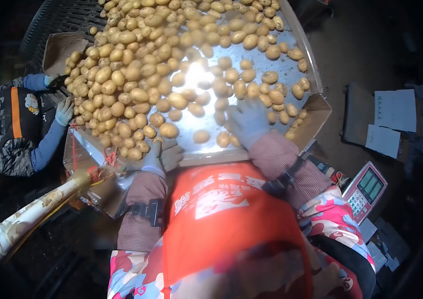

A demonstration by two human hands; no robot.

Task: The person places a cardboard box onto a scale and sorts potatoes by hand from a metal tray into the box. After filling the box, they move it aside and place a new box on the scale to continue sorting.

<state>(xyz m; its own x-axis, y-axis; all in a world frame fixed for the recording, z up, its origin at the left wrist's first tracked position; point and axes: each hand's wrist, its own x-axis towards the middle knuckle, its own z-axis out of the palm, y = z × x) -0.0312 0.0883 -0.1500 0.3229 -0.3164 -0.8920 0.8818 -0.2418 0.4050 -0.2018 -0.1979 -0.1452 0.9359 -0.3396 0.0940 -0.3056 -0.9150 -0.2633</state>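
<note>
Potatoes point(139, 94) lie heaped on a metal sorting table point(191, 124), thickest at the left and back. My left hand point(164, 155), in a grey glove, rests at the table's near edge beside the front of the heap. Its thumb stands apart from the fingers and I see nothing held. My right hand point(248, 119), also gloved, reaches over the near right part of the metal surface, fingers stretched forward among loose potatoes. One potato point(223, 139) lies close to its wrist side. Whatever is under the right palm is hidden.
Another person's gloved hand point(65, 111) is at the table's left side. A thick pale pole point(39, 212) slants at lower left. A digital scale display point(364, 192) stands at right, below papers point(395, 110). Cardboard point(316, 117) lines the table's right corner. Bright glare covers the middle.
</note>
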